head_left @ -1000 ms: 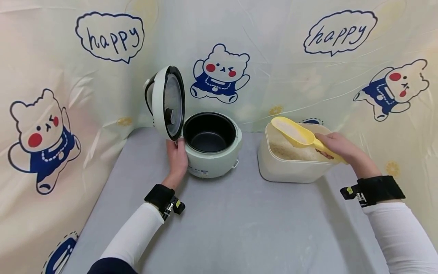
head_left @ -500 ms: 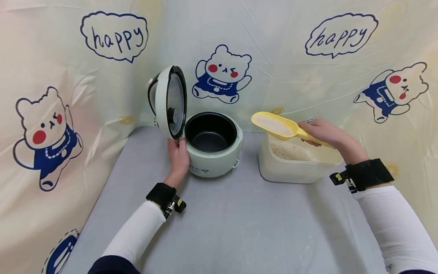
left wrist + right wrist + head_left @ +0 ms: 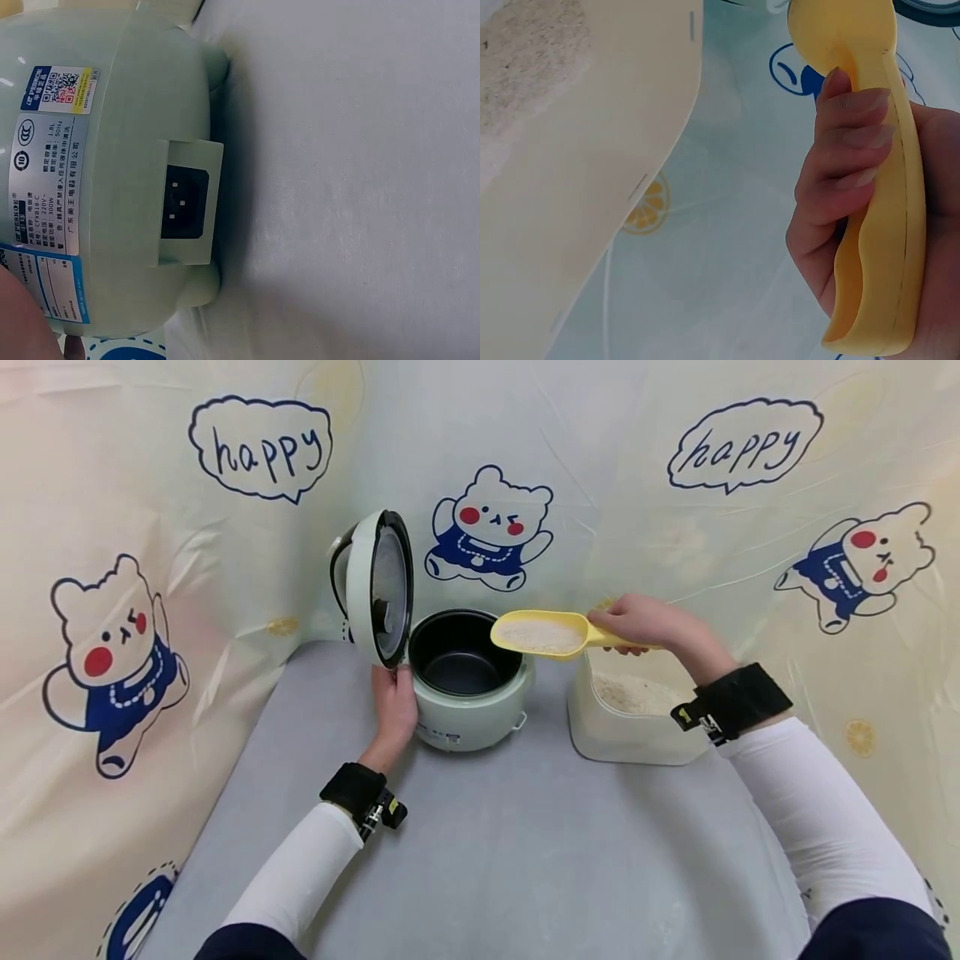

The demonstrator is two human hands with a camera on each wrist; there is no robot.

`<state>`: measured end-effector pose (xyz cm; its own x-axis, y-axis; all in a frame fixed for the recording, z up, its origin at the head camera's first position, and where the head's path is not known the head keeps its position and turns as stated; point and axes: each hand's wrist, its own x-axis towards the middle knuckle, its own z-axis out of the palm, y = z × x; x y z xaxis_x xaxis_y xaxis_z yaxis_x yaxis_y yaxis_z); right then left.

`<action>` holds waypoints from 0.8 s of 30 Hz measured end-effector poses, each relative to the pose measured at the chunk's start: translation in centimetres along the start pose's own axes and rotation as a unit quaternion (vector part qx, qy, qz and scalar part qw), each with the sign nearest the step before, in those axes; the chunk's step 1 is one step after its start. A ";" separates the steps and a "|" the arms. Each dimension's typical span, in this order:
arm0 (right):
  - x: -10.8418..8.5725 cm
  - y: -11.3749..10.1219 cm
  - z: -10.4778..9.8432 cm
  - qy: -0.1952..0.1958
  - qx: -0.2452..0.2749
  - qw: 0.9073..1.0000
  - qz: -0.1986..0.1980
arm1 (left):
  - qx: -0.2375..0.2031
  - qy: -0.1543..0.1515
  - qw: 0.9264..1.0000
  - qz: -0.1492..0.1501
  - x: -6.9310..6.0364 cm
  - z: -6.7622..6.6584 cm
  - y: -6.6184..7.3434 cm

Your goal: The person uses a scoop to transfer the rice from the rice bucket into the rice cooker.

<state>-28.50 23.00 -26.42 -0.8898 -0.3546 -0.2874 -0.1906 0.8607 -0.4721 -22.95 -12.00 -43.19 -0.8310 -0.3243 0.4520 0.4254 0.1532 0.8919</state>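
A pale green rice cooker [image 3: 472,725] stands with its lid [image 3: 362,585] raised to the left and its dark inner pot [image 3: 465,672] showing no contents. My left hand [image 3: 395,706] touches the cooker's left side beneath the lid; its fingertips are hidden. The left wrist view shows the cooker's labels and power socket [image 3: 185,202] close up. My right hand [image 3: 652,622] grips the yellow scoop [image 3: 885,225] by its handle, fingers curled round it. Pale grain, apparently rice [image 3: 542,635], fills the scoop's bowl, whose tip reaches over the pot's right rim.
Right of the cooker stands a cream bin [image 3: 630,743] holding more grain [image 3: 633,693], partly behind my right forearm. A grey cloth covers the table [image 3: 495,852]. The printed curtain [image 3: 615,460] hangs close behind the cooker and the bin.
My right hand has carried the loaded scoop leftward from above the bin to the cooker's right rim, and the scoop has levelled out. The left hand stays at the cooker's side.
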 end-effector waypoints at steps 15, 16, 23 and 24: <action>2.1 -4.6 0.5 0.032 -0.128 0.990 0.040 | 0.000 -0.003 1.000 -0.008 -0.1 -0.1 -0.3; 2.1 -4.8 0.5 0.037 -0.136 0.989 0.038 | 0.001 -0.004 1.000 -0.009 -0.1 -0.1 -0.3; 2.2 -6.2 0.9 0.063 -0.177 0.981 0.039 | 0.007 -0.004 1.000 -0.013 0.0 -0.1 -0.1; 2.1 -6.3 1.0 0.065 -0.184 0.980 0.041 | 0.006 -0.005 1.000 -0.014 0.0 -0.1 -0.1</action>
<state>-28.76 16.46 -24.86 -0.9490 -0.2504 -0.1916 -0.2321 0.9661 -0.1132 -22.98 -12.09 -43.32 -0.8461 -0.3203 0.4260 0.3965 0.1559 0.9047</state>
